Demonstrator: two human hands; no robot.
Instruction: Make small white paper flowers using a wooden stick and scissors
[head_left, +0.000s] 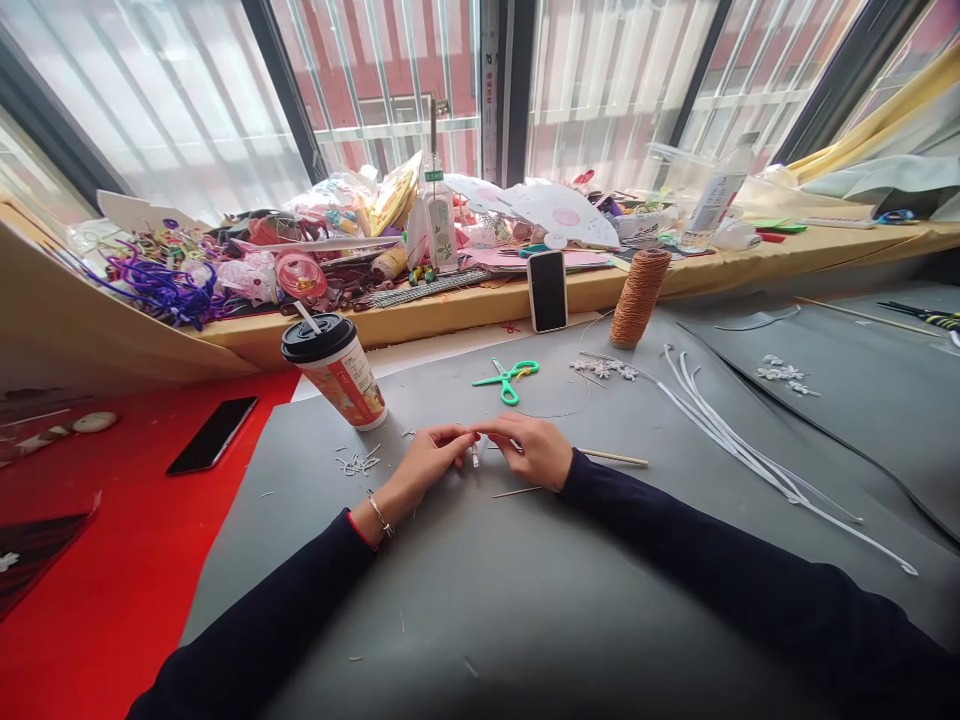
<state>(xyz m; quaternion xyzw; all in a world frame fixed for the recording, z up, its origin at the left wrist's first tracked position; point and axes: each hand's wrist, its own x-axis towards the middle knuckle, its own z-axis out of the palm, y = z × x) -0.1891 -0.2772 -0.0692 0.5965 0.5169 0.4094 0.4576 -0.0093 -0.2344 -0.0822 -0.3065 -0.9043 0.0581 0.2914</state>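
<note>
one grey mat (300, 580) is the widest thing i have in my head view, its left edge lying over a red surface. near its right edge a bundle of white strands (739, 445) runs lengthwise, loose at the far end and gathered toward the near one.

around the middle of the mat are both bare hands. the left hand (429, 462) has thumb and fingers pinched together at the upper end of a small white piece; the right hand (534, 450) reaches in with bent fingers, its fingertips meeting the left ones, but i cannot tell whether they grip anything.

toward the mat's far left corner stands a lidded paper cup (349, 385), and by the far edge an upright spool of brown twine (639, 300). a phone in a pale case (548, 292) stands near that edge, left of the spool. green-handled scissors (510, 380) lie open beyond the hands, and a thin wooden stick (615, 458) lies beside the right one.

smallest is the small white piece (475, 457), hanging at the fingertips above mid-mat. i judge it light, fairly soft and easily crushed, best held in a gentle pinch near its upper end.
</note>
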